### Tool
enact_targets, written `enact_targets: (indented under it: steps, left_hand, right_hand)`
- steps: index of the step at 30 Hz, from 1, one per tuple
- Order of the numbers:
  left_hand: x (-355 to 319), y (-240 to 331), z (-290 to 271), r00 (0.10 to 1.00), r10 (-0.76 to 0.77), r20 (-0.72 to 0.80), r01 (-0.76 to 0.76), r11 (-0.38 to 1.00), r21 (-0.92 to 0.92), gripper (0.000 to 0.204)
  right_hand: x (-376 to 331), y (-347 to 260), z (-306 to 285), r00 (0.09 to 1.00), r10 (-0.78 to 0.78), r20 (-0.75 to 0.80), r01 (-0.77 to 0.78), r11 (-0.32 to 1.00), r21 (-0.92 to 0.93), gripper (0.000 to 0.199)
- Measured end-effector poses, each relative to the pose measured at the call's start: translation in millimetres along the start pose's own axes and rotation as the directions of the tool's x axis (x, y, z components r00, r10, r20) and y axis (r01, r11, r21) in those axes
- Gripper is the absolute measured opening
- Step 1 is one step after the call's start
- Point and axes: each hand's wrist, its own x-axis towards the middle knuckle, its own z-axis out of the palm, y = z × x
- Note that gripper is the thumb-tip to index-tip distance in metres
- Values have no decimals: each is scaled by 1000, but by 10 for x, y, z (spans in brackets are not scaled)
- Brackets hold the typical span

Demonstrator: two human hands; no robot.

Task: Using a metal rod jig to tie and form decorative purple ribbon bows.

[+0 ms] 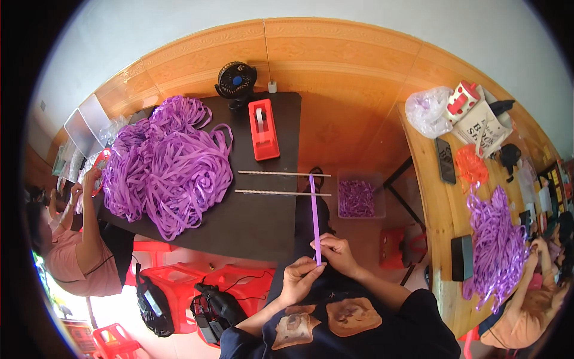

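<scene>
A narrow purple ribbon [315,221] runs taut from two thin, pale twisted rods, the far rod [269,173] and the near rod [269,192], toward my body. The rods lie on the dark table and stick out past its right edge; the ribbon crosses them at that overhang. My left hand [301,280] pinches the ribbon's near end between thumb and forefinger. Just above and to the right, my right hand [336,253] is closed, with its curled fingertips against the ribbon; its exact grip is partly hidden. A big heap of purple ribbon [170,170] covers the table's left part.
On the dark table [263,230] stand a red tape dispenser [263,130] and a black fan [237,81]. A clear bin [382,209] holds purple pieces on the floor. Red stools [173,287] carry black bags. People work at left and at the wooden table [439,239] on the right.
</scene>
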Motion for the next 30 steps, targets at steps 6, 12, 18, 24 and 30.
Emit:
enact_targets:
  steps: [6,12,18,24,30]
  left_hand:
    - [-269,42,-87,973,-181,143,218,927,-306,14]
    - [-415,-26,-161,961,-263,86,276,898,-342,14]
    - [-483,-84,-130,919,-391,57,376,820,-432,14]
    - [-445,-206,-109,900,-436,-12,392,819,-418,11]
    - [-378,-355,-115,885,-453,-104,394,850,-351,9]
  right_hand:
    - [-421,-19,165,950,284,125,-308,916,258,16]
    - [-341,-183,194,880,470,66,-457,801,387,17]
    - [-183,-135,292,929,356,-100,-242,791,562,8]
    - [-210,-55,329,954,204,-221,-151,960,234,9]
    - [-351,-13,356,960,168,-226,-152,984,90,15]
